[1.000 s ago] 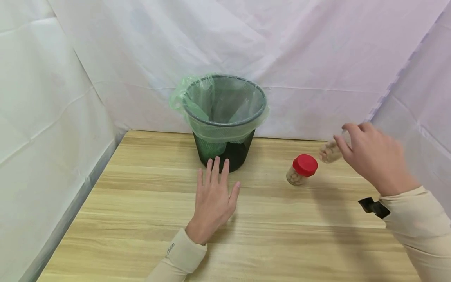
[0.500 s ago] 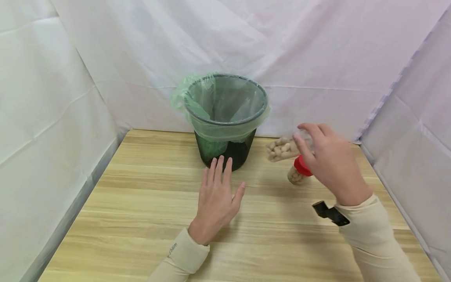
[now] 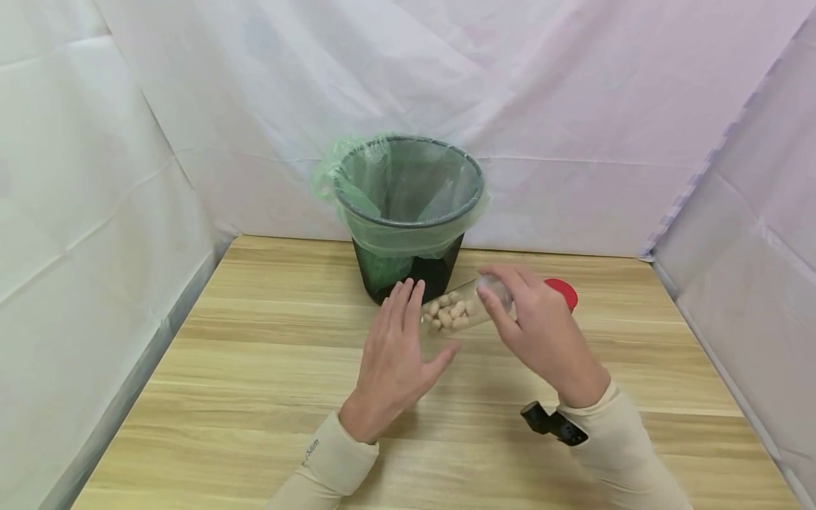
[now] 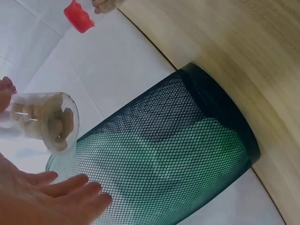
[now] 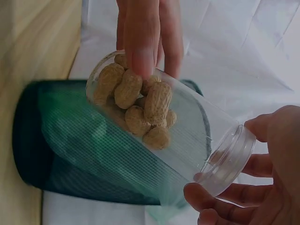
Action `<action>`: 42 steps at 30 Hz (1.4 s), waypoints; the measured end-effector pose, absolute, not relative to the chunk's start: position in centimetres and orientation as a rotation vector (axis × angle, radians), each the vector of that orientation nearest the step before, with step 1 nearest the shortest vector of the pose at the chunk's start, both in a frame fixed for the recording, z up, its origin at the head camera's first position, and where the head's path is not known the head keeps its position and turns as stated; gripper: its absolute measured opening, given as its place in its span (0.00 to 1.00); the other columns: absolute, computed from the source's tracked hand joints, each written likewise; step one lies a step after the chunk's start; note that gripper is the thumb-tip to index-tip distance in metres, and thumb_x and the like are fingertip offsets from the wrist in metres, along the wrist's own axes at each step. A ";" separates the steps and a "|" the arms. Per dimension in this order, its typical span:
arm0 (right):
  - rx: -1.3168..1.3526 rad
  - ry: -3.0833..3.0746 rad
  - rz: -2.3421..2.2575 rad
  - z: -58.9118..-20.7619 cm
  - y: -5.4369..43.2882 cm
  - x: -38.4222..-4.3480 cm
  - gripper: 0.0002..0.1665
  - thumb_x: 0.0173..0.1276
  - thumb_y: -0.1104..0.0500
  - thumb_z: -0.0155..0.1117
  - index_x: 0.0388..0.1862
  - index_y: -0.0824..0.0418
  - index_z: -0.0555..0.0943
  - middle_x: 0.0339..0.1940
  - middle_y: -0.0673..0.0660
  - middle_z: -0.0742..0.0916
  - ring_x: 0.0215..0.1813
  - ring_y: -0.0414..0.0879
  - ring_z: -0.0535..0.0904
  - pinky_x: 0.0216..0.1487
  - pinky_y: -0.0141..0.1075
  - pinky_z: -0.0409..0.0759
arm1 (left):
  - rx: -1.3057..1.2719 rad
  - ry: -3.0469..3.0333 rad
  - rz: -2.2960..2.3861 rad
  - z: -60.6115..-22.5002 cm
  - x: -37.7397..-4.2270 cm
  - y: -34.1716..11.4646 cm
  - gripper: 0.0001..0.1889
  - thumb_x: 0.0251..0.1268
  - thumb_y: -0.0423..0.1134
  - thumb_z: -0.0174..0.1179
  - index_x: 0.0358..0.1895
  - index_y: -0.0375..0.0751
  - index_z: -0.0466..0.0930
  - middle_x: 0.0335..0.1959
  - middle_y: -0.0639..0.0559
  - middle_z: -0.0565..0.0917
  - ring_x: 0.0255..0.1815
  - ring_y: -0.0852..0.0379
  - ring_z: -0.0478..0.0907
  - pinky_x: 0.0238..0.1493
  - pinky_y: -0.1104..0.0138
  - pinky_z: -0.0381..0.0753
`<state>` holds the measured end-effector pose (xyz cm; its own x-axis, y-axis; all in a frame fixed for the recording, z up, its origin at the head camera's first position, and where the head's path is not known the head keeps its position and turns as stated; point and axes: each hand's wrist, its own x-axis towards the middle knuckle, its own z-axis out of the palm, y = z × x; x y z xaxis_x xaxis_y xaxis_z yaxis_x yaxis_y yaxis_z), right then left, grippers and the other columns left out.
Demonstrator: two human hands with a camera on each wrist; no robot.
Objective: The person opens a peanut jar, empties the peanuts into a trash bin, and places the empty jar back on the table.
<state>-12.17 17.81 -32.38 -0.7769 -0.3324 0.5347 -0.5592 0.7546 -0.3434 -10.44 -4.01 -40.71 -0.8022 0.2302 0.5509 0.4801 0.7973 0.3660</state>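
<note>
Right hand [image 3: 534,329]: I see its grip bent round the clear neck end of the peanut jar [image 5: 192,123], thumb on one side, fingers on the other. I think it holds that end so the rest of the jar can stick out toward the left hand [image 3: 395,347].
Peanut jar: Up off the counter [image 3: 255,340], tipped over, just in front of the mesh wastebasket [image 3: 440,273]. The peanuts [image 5: 157,101] are heaped in the bottom end, so I guess that end is lower. I can't tell if a lid is on.
Left hand: Its grip is spread, with fingers nearly straight, and it has hold of nothing. The fingertips are right beside the jar's bottom; I can't tell if they touch. To me, it looks put there to steady that end.
Red-lidded jar [image 3: 564,292]: On the counter, right of the wastebasket, closer to the back edge than the front, partly behind the right hand. Maybe it stands aside to leave room.
Mesh wastebasket: Near the middle of the back edge. A green bag [image 3: 401,242] folds over its rim, likely so it won't slip in.
</note>
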 end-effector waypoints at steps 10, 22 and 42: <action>0.704 -2.491 0.803 -34.1 15.6 -11.0 0.19 0.79 0.54 0.68 0.64 0.58 0.84 0.58 0.60 0.89 0.43 0.50 0.85 0.40 0.44 0.89 | -0.634 -2.355 -0.768 -40.9 -10.2 -3.8 0.42 0.61 0.40 0.80 0.76 0.33 0.69 0.67 0.40 0.83 0.65 0.46 0.84 0.66 0.56 0.87; 0.746 -2.614 0.910 -33.7 16.5 -11.5 0.24 0.81 0.52 0.66 0.70 0.59 0.80 0.55 0.55 0.89 0.39 0.42 0.85 0.39 0.35 0.86 | -0.609 -2.266 -0.644 -40.7 -10.7 -4.8 0.33 0.58 0.32 0.80 0.67 0.33 0.78 0.59 0.42 0.86 0.58 0.46 0.84 0.64 0.57 0.87; 1.015 -2.486 0.833 -33.4 16.9 -12.1 0.36 0.66 0.57 0.82 0.71 0.60 0.79 0.61 0.55 0.88 0.51 0.46 0.86 0.48 0.41 0.89 | -0.604 -2.291 -0.686 -41.0 -10.8 -5.0 0.35 0.55 0.30 0.82 0.67 0.32 0.78 0.59 0.40 0.85 0.59 0.45 0.85 0.65 0.57 0.87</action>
<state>-12.08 16.90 -33.43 -0.6924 -0.5249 0.4951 -0.7172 0.5756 -0.3928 -10.81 -4.97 -40.99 -0.6740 0.2312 0.7017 0.5786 0.7557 0.3068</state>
